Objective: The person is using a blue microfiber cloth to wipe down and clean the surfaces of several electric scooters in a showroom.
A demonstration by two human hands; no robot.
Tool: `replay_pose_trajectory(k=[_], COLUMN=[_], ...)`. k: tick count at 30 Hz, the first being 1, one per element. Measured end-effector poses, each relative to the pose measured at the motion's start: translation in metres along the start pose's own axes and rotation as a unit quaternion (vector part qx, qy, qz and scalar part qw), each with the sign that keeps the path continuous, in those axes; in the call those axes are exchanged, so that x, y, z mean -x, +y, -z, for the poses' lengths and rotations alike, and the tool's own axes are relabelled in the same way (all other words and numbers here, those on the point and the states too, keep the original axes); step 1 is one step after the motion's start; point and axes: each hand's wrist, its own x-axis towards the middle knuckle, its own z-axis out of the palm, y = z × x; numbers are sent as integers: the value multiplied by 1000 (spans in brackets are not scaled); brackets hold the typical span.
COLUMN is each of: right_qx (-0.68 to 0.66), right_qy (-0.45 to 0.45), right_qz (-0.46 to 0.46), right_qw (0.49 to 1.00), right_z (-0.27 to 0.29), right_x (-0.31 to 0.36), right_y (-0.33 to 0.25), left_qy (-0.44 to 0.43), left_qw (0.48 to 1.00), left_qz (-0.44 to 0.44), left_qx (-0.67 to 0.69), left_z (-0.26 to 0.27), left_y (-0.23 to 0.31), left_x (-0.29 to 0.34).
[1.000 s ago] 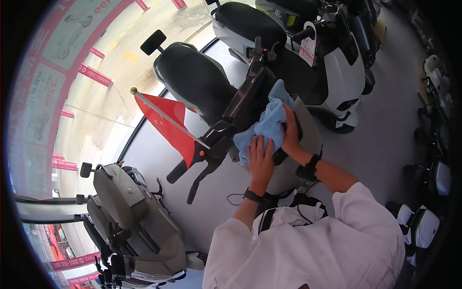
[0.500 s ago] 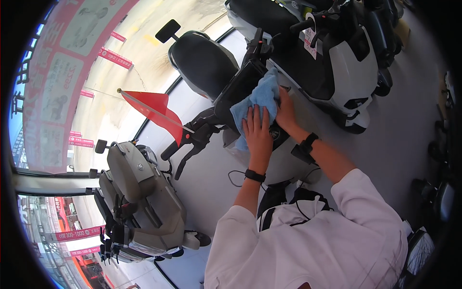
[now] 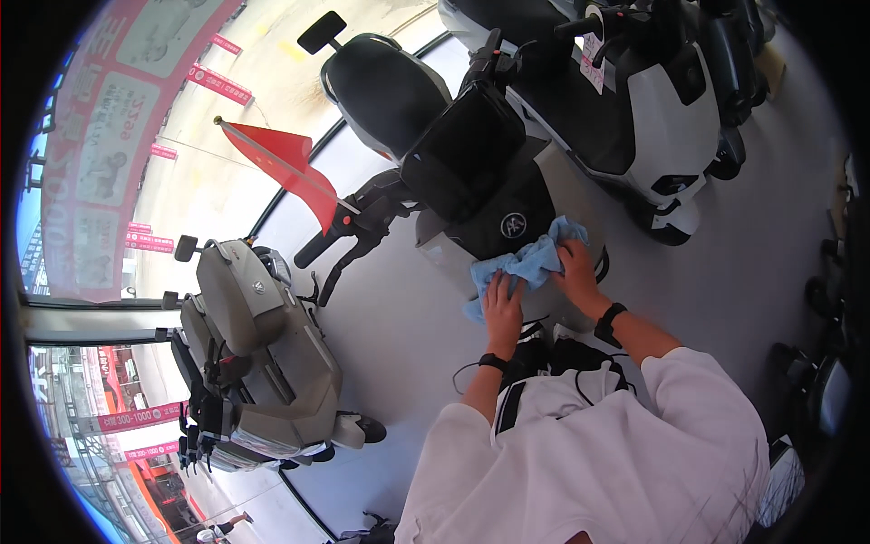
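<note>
A crumpled light-blue cloth (image 3: 532,263) lies against the lower front of an electric scooter (image 3: 551,189), just below its round emblem (image 3: 513,225). My left hand (image 3: 504,310) has its fingers bent over the cloth's near left part, pressing it to the panel. At the cloth's right end, my right hand (image 3: 577,270) grips a bunched fold. Each wrist wears a dark band. Above the cloth, the scooter's black front panel and dark display area show uncovered. Under the cloth and fingers, the panel's lower edge is partly hidden.
A red flag (image 3: 288,170) on a thin pole stands by the scooter's left handlebar (image 3: 322,243). A beige scooter (image 3: 272,363) is parked at left, a white-and-black one (image 3: 666,127) at right. Glass with pink posters (image 3: 113,145) runs along the left.
Both hands and the cloth have moved down and toward me, from the upper front and display area to the panel below the emblem. The emblem and display area are now uncovered.
</note>
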Motion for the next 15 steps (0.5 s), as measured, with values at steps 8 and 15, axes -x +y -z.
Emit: replay_pose_trajectory(k=[8, 15], right_qx=[-31, 11], right_qy=[64, 149], right_qz=[-52, -30], right_qw=[996, 988], right_z=[7, -5], right_x=[-39, -81], right_y=[-22, -32], left_qy=[-31, 59], left_qw=[998, 997], left_qz=[-35, -45], left_qx=[40, 30], left_z=[18, 27], left_y=[-11, -17], left_x=[-40, -82])
